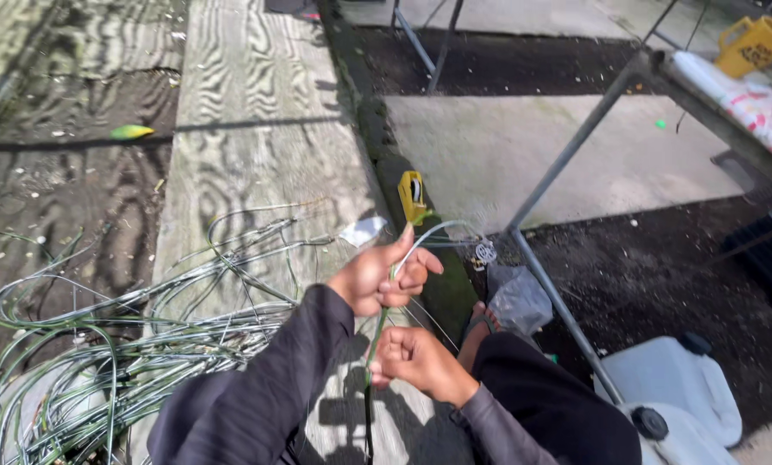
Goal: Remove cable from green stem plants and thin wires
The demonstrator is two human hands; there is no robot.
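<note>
The person sits low on the ground outdoors, both arms in dark grey sleeves, working a long green stem between the two hands. The left hand is uppermost, its fingers closed around the upper part of the stem, where a pale strip arches away from it to the right. The right hand sits just below, clamped on the same stem lower down, so the hands are close together, one above the other, with the stem running upright between them and on down past the right wrist. To the left, a loose heap of similar green stems lies sprawled over a weathered wooden plank and the dark soil beside it. Just beyond the hands a small yellow tool lies at the edge of a pale concrete slab. A metal frame leg slants across on the right, and two white plastic jerrycans stand near the lower right corner.
</note>
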